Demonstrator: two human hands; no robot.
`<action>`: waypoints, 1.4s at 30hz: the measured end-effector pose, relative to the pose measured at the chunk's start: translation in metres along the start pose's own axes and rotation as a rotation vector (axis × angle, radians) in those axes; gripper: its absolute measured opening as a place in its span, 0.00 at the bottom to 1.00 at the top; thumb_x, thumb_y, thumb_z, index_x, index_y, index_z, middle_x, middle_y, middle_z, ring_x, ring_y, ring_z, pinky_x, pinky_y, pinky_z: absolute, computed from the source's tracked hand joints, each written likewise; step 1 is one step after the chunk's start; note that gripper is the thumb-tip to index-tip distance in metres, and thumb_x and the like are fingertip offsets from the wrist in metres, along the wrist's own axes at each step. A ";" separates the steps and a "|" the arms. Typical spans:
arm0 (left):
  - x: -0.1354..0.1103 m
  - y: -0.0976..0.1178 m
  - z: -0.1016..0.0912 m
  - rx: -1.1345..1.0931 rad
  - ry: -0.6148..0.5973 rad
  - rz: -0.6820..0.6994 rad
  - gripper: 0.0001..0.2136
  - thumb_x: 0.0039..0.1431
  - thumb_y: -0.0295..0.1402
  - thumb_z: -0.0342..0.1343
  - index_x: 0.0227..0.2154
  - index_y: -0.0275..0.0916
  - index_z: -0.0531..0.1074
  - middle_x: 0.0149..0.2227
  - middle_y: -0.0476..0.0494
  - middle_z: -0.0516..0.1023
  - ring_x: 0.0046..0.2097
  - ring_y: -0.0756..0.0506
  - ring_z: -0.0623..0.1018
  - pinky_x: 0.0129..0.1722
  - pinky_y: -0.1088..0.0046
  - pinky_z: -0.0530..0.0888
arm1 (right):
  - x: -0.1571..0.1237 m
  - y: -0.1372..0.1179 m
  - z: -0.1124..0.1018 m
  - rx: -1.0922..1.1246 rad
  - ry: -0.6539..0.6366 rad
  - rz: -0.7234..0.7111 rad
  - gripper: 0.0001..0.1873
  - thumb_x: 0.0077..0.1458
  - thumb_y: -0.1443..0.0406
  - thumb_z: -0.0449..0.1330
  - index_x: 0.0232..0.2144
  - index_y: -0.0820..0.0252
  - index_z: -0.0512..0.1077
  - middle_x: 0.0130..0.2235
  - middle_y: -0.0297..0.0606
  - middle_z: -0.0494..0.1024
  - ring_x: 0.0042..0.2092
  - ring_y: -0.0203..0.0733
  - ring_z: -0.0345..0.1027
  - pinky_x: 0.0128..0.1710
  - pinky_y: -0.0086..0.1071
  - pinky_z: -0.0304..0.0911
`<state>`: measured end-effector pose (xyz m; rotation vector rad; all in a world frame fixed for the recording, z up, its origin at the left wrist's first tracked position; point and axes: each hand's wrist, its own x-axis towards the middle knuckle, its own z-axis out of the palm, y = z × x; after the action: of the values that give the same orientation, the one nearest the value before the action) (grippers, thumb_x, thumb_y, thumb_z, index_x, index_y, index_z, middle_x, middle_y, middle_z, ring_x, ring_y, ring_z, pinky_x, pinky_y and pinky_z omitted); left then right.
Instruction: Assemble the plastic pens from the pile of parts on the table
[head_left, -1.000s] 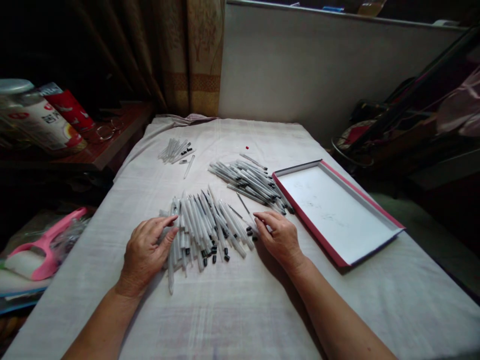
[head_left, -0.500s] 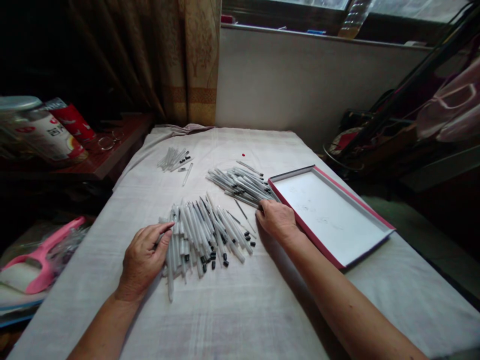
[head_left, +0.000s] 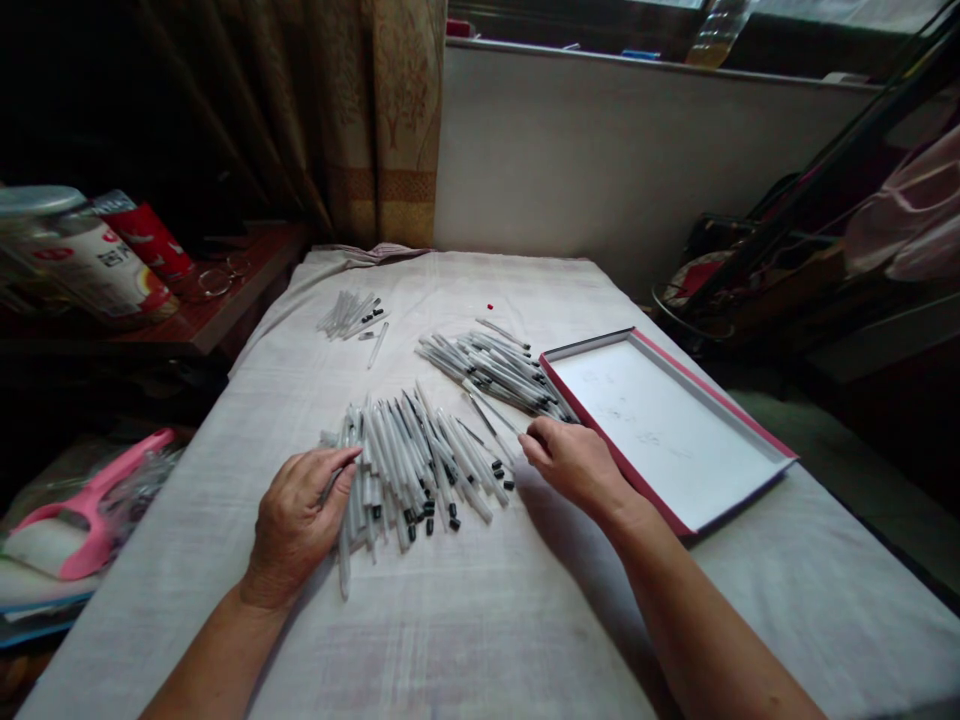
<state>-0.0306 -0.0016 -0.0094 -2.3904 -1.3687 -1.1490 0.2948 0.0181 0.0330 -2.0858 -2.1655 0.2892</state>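
My left hand [head_left: 304, 520] rests at the left edge of a near pile of clear pen barrels [head_left: 401, 460], thumb and fingers closed. What lies between those fingertips is hidden. My right hand [head_left: 574, 460] pinches one end of a thin pen refill [head_left: 491, 405], which slants up and to the left, just in front of a farther pile of grey refills with dark ends [head_left: 487, 365]. Another loose refill [head_left: 489, 425] lies between the two piles. Several small black caps [head_left: 454, 515] are scattered along the near pile's front and right side.
A shallow box lid [head_left: 667, 430] with red sides lies right of my right hand. Farther back are a small group of clear pieces [head_left: 349, 315] and a red cap [head_left: 490, 307]. At left, a side table holds a jar [head_left: 82, 260]; a pink tape dispenser [head_left: 94, 510] sits below.
My right hand has drawn back slightly toward me from the grey pile, and a refill now sticks out from its fingers. My left hand has barely moved; the view has shifted slightly.
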 end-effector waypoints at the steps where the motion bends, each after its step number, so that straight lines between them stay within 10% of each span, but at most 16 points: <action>1: 0.001 0.003 0.000 -0.006 0.002 0.014 0.10 0.64 0.28 0.55 0.47 0.41 0.73 0.39 0.45 0.79 0.41 0.45 0.78 0.45 0.67 0.74 | -0.005 0.000 0.001 0.106 0.028 -0.016 0.13 0.63 0.61 0.54 0.33 0.59 0.76 0.33 0.44 0.83 0.37 0.48 0.78 0.36 0.34 0.64; 8: 0.005 0.028 -0.003 0.054 0.014 0.069 0.19 0.61 0.30 0.59 0.55 0.41 0.69 0.56 0.34 0.71 0.57 0.37 0.72 0.55 0.56 0.69 | -0.029 -0.029 0.021 0.864 0.033 -0.260 0.06 0.56 0.63 0.59 0.30 0.58 0.75 0.27 0.33 0.79 0.29 0.37 0.72 0.31 0.29 0.64; 17: 0.004 0.032 -0.006 -0.078 -0.139 0.134 0.06 0.66 0.33 0.53 0.42 0.40 0.73 0.33 0.48 0.79 0.35 0.47 0.76 0.42 0.68 0.70 | -0.031 -0.041 0.036 1.372 -0.039 -0.063 0.13 0.49 0.57 0.67 0.33 0.59 0.76 0.27 0.34 0.79 0.26 0.34 0.69 0.26 0.27 0.66; 42: 0.008 0.039 -0.005 -0.200 -0.178 0.074 0.07 0.66 0.33 0.51 0.35 0.40 0.74 0.27 0.50 0.78 0.30 0.48 0.75 0.40 0.68 0.70 | -0.034 -0.027 0.040 1.240 0.031 -0.217 0.10 0.57 0.61 0.62 0.40 0.59 0.77 0.32 0.39 0.82 0.32 0.39 0.76 0.30 0.29 0.68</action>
<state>-0.0001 -0.0211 0.0085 -2.7184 -1.2543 -1.1257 0.2608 -0.0189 0.0013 -1.1053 -1.4523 1.1672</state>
